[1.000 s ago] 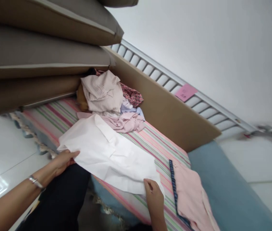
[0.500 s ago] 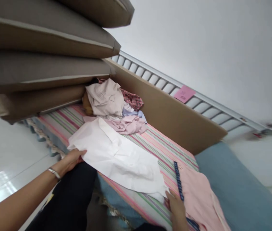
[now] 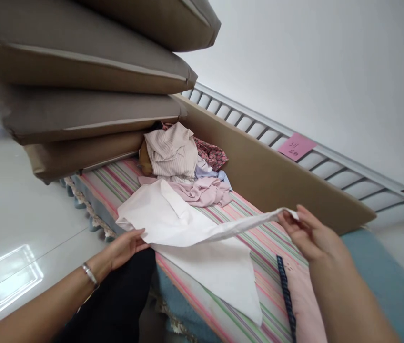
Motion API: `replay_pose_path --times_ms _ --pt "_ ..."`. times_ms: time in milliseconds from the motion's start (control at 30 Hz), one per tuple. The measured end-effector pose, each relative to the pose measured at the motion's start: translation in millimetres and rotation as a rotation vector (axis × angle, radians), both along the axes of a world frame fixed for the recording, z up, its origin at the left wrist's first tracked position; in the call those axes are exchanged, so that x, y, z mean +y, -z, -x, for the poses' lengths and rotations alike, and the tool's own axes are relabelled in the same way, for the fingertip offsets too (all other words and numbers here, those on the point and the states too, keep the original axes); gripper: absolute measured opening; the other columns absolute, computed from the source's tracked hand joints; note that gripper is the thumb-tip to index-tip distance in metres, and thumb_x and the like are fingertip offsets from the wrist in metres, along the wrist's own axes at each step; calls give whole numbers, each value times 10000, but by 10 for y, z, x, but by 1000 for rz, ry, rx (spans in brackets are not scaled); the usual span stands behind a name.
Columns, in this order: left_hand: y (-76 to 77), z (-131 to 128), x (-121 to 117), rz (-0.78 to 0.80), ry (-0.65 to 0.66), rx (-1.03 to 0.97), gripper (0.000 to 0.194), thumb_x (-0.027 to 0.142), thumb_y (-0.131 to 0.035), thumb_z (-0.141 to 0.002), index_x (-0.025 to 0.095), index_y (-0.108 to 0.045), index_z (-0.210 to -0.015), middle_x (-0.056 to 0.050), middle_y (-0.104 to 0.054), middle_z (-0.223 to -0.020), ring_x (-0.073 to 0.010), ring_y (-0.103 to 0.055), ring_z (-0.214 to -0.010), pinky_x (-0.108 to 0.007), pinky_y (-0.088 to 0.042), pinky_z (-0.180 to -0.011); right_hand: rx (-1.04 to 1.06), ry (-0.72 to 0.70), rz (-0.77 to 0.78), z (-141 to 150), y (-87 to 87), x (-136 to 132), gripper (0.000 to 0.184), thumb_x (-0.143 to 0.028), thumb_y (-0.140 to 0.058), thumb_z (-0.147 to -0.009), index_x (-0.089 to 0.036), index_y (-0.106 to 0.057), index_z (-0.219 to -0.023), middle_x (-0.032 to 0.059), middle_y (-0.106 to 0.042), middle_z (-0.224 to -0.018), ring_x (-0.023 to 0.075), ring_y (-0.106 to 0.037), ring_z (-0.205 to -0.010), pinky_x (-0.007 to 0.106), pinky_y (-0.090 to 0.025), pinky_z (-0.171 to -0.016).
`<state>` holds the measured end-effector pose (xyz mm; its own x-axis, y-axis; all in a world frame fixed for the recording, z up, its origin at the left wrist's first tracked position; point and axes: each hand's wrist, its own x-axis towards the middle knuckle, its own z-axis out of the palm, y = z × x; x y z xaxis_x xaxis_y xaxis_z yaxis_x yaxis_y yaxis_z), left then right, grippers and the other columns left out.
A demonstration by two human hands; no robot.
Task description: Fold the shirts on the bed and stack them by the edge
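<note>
A white shirt (image 3: 173,224) lies spread on a striped bed sheet (image 3: 259,257). My left hand (image 3: 125,246) rests on the shirt's near left edge, fingers curled over the cloth. My right hand (image 3: 309,233) pinches the shirt's right edge and holds it lifted above the bed, so the cloth stretches in a taut band between the two hands. A lower flap of the shirt hangs down over the bed's near side.
A heap of pink, striped and floral clothes (image 3: 184,166) sits at the bed's head under stacked brown cushions (image 3: 80,76). A pink garment with dark blue trim (image 3: 295,305) lies to the right. A cardboard panel (image 3: 277,186) and white rail (image 3: 330,162) line the far side.
My right hand has lifted the shirt's right edge off the bed and carried it up and to the right. My left hand stays on the left edge.
</note>
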<state>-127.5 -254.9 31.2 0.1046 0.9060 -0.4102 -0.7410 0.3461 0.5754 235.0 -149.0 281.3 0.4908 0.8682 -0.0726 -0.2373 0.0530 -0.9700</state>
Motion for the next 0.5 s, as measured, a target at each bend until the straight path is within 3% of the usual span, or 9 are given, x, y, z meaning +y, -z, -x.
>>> replay_pose_path --times_ms 67,167,333,433,500 --pt "1 -94 -128 -102 151 124 219 222 -657 -781 152 -629 -986 -97 -686 -1051 -198 -652 -970 -317 -505 -891 -28 -26 -42 232 -205 155 312 23 -435 -742 -166 -562 -954 44 -576 -820 137 -640 -730 310 -586 -647" --pt "-6 -318 -224 -359 364 514 265 275 -642 -786 175 -658 -1030 -107 -674 -1108 -231 -618 -1046 -362 -450 -970 -88 -99 -80 508 -370 325 284 -5 -471 -770 -154 -556 -996 44 -569 -872 134 -635 -803 313 -571 -713" --pt "-49 -703 81 -940 464 1168 424 275 -473 -874 235 -532 -1292 -82 -489 -1388 -231 -418 -1295 -376 -285 -1112 -115 -121 -51 734 -390 472 277 -13 -472 -768 -165 -563 -981 42 -567 -877 136 -631 -828 334 -556 -756" --pt "10 -794 407 -981 609 1322 506 261 -458 -865 168 -451 -1362 -115 -384 -1455 -258 -369 -1328 -380 -267 -1118 -133 -114 -45 644 -374 450 292 -28 -480 -737 -194 -581 -955 41 -586 -824 149 -624 -818 373 -544 -809" --pt "102 -793 572 -963 633 1313 502 276 -493 -840 164 -492 -1329 -110 -432 -1424 -258 -416 -1298 -363 -287 -1108 -144 -109 -58 466 -296 353 290 -58 -505 -688 -212 -606 -912 33 -593 -769 158 -617 -783 397 -535 -843"
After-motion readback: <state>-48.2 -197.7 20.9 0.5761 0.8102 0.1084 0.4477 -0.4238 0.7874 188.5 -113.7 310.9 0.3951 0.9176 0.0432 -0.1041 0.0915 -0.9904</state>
